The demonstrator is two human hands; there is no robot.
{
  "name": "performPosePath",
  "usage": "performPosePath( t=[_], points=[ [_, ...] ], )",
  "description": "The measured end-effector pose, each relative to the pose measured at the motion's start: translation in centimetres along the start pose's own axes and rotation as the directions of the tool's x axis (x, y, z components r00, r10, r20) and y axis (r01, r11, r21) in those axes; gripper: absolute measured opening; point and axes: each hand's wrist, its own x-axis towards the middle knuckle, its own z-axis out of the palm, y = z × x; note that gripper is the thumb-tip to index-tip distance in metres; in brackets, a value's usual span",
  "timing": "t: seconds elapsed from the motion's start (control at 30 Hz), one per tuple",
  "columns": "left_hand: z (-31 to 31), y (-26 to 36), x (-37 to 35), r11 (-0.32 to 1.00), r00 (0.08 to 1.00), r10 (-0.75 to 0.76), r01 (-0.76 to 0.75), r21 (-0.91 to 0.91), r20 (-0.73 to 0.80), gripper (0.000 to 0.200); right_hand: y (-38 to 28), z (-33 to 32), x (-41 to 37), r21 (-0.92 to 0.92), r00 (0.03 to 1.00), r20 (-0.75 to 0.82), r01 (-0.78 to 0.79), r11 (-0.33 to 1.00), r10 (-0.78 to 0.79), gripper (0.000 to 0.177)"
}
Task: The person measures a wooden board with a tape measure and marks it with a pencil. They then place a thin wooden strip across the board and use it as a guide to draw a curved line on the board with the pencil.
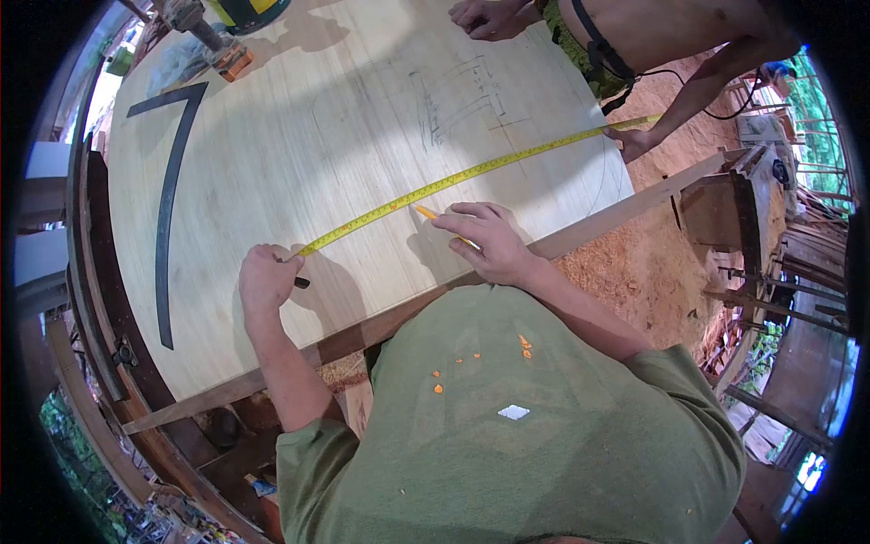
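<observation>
A yellow tape measure (471, 170) stretches across a pale wooden panel (272, 163). My left hand (267, 281) pinches its near end, and a short dark piece (302, 283) pokes out below the fingers; I cannot make out what it is. My right hand (489, 243) holds a yellow-orange pencil (426, 212), whose tip is close to the lower edge of the tape. At the panel's right edge, another person's hand (632, 143) is on the tape, which runs on beyond it.
A dark carpenter's square (166, 218) lies on the left of the panel. A power drill (204, 36), a clear plastic bag (181, 62) and a dark bucket (246, 13) are at the back. Pencil sketches (462, 95) mark the panel. The other person's second hand (489, 18) rests there. Sawdust (625, 281) covers the ground.
</observation>
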Motion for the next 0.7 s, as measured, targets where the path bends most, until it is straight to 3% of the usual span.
performPosePath(
  t=[0.7],
  points=[
    [0.0,0.1,-0.1,0.999,0.999,-0.046,0.046,-0.020,0.014,0.047,0.3,-1.3,-0.6,0.012,0.997,-0.061,-0.049,0.999,0.050,0.039]
  ],
)
